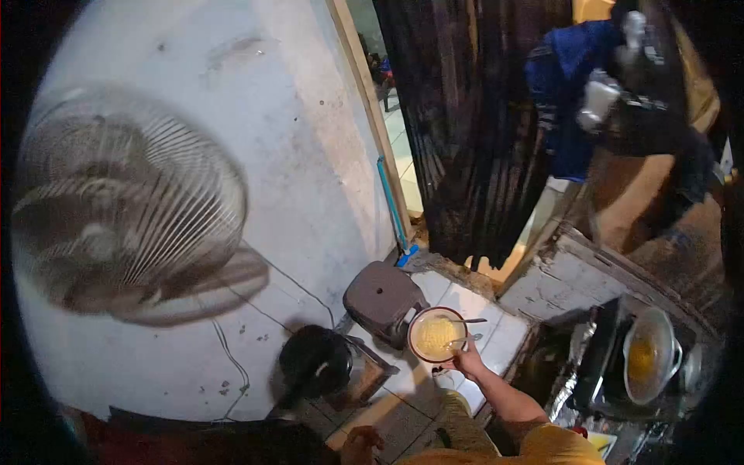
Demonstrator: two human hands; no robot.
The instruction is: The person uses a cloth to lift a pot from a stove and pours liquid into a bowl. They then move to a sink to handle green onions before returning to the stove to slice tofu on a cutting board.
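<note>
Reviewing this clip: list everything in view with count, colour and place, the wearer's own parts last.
Fan: one, grey, left
Stool: one, brown-grey, centre
Bowl: one, pale with dark rim, yellowish food inside, in right hand
Utensils: two, one dark-handled, in bowl
Black object: one, unclear, left of bowl
Long-handled tool: one, blue, against wall
Curtain: one, dark, doorway
Garment: one, blue, upper right
Pan: one, grey, yellow contents, lower right
Right hand: one, bare, holding bowl
Left hand: one, bare, bottom edge

Smooth-rimmed bowl point(410, 341); matt plastic stool point(381, 296)
</note>
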